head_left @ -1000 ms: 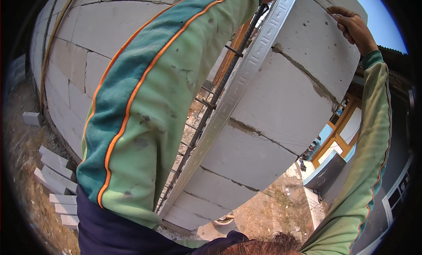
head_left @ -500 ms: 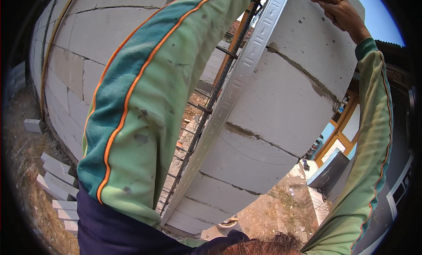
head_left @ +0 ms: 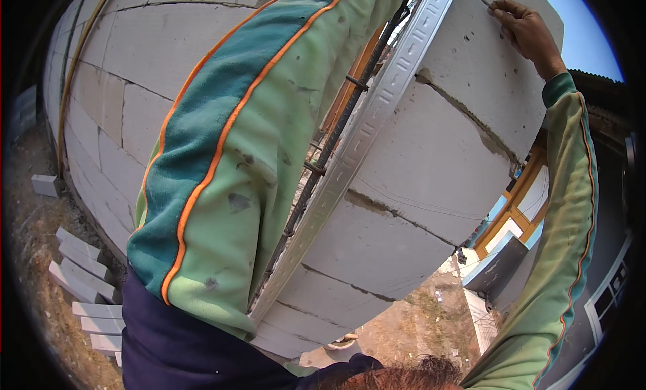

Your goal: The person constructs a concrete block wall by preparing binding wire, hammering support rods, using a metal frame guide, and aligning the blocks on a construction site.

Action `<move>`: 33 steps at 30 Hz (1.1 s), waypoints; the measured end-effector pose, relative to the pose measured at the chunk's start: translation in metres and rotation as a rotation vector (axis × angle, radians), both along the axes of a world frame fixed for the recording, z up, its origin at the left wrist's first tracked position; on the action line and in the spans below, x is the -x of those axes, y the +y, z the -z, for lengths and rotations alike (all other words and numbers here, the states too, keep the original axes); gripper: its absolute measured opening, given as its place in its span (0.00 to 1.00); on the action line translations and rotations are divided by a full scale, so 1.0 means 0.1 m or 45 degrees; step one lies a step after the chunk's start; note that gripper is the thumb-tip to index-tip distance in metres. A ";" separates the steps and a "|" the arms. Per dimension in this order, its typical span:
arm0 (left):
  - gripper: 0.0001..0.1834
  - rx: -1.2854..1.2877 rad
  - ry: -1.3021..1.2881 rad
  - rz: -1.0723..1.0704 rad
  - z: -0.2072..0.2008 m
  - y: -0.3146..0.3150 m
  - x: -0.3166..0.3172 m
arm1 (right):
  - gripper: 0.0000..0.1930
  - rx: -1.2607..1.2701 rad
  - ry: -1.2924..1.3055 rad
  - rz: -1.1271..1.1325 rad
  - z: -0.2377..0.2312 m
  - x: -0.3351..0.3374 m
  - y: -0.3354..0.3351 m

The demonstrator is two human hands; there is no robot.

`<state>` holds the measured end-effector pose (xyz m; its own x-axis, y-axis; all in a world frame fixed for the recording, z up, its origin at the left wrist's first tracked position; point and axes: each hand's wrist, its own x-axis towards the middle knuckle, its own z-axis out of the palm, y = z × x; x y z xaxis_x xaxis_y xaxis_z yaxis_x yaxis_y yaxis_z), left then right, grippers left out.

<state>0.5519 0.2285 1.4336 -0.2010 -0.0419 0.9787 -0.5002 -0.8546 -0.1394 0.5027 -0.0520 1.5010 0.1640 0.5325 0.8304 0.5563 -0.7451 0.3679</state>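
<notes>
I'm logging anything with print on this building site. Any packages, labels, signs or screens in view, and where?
None that I can make out: only pale block walls, a stamped metal strip, rebar, loose blocks on the ground, and the right hand on the wall.

A block wall (head_left: pixel 431 161) of pale grey blocks is seen filling the middle of the view. The right hand (head_left: pixel 528 30) is pressed flat against a top block at one o'clock. The left hand is hidden past the upper edge; only its green sleeve (head_left: pixel 229 168) with an orange stripe is shown. A perforated metal strip (head_left: pixel 350 161) and steel bars (head_left: pixel 323 154) are set along the wall's end. Loose blocks (head_left: pixel 84 275) are stacked at eight o'clock
</notes>
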 end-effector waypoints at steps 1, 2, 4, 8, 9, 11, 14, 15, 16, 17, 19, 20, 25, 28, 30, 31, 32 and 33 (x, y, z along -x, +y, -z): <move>0.11 0.001 -0.001 -0.002 0.00 -0.02 -0.01 | 0.16 -0.028 0.115 -0.029 0.02 0.02 0.01; 0.13 0.077 -0.107 -0.013 0.02 -0.05 -0.03 | 0.16 -0.056 0.230 -0.057 0.03 0.04 0.03; 0.15 0.153 -0.214 -0.010 0.04 -0.10 0.00 | 0.16 -0.029 0.202 0.006 0.02 0.08 0.04; 0.15 0.012 0.003 -0.408 -0.07 -0.08 0.02 | 0.16 0.024 0.110 0.049 -0.01 0.09 0.03; 0.14 -0.072 0.013 -0.339 -0.07 -0.08 0.02 | 0.16 0.023 0.109 0.058 -0.02 0.08 0.03; 0.13 -0.144 0.002 -0.219 -0.06 0.01 0.00 | 0.15 0.088 -0.007 0.228 -0.05 0.09 0.01; 0.10 -0.171 -0.148 -0.147 0.02 0.07 -0.07 | 0.13 -0.263 0.155 0.089 0.51 0.51 0.47; 0.08 -0.115 -0.296 -0.172 0.03 0.07 -0.08 | 0.13 -0.270 0.156 0.081 0.48 0.44 0.37; 0.08 -0.117 -0.299 -0.170 0.02 0.06 -0.05 | 0.14 -0.100 -0.113 0.137 0.42 0.32 0.18; 0.08 -0.126 -0.325 -0.204 0.02 0.04 -0.01 | 0.15 0.080 -0.383 0.202 0.37 0.27 0.05; 0.08 -0.144 -0.340 -0.245 -0.02 0.00 -0.10 | 0.15 0.102 -0.411 0.246 0.39 0.21 -0.03; 0.09 -0.107 -0.265 -0.281 -0.07 -0.02 -0.13 | 0.15 0.124 -0.442 0.286 0.39 0.18 -0.07; 0.11 -0.098 -0.151 -0.372 -0.30 0.06 -0.15 | 0.14 0.148 -0.399 0.242 0.45 0.24 0.29; 0.11 -0.342 -0.177 -0.758 -0.25 0.20 -0.02 | 0.13 0.093 -0.405 0.035 0.64 0.33 0.44; 0.11 -0.127 -0.277 -0.371 -0.03 0.27 0.15 | 0.13 0.056 -0.361 -0.022 0.68 0.28 0.37; 0.11 -0.126 -0.276 -0.379 -0.07 0.44 0.17 | 0.14 0.046 -0.317 0.078 0.64 0.23 0.22; 0.11 -0.171 -0.372 -0.625 -0.11 0.63 0.21 | 0.15 0.035 -0.271 0.177 0.60 0.19 0.08; 0.10 -0.213 -0.470 -0.866 -0.14 0.78 0.21 | 0.15 0.040 -0.273 0.174 0.55 0.21 -0.05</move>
<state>0.5310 0.3061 1.4473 -0.3888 -0.4127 0.8237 0.2283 -0.9093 -0.3479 0.4817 -0.0568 1.4465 0.0581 0.5433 0.8375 0.3578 -0.7945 0.4906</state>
